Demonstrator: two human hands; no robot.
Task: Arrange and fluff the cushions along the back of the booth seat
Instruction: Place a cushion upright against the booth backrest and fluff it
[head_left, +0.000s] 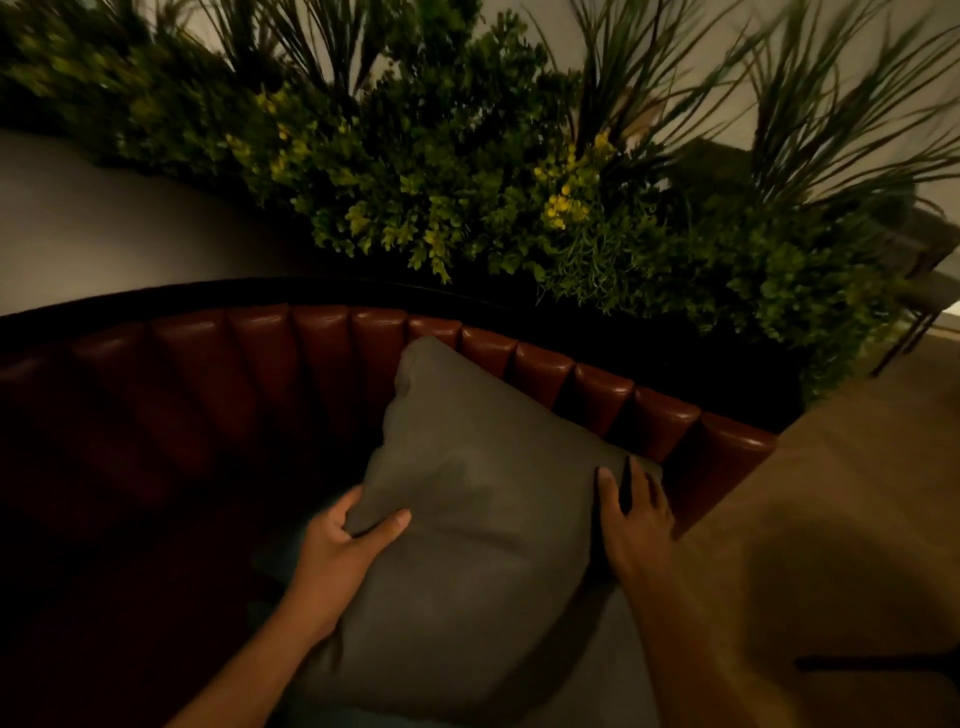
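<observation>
Dim greenery (467, 197) filled the top of the frame above the red channelled booth back (322, 353). At lower centre a grey cushion (467, 509) leaned against it, the left hand (343, 556) gripping its left edge, the right hand (634, 514) pressing its right edge, fingers nearly straight.

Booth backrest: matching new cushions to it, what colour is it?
Reddish-brown backrest, channel-tufted, seen in the head view.

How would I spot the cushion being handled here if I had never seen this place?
Find the curved booth back of dark red padded channels, below the leafy plants. Leaning against it is one grey cushion, with the left hand gripping one edge and the right hand on the other. It is the only soft, matte grey thing against the glossy red upholstery.
</observation>
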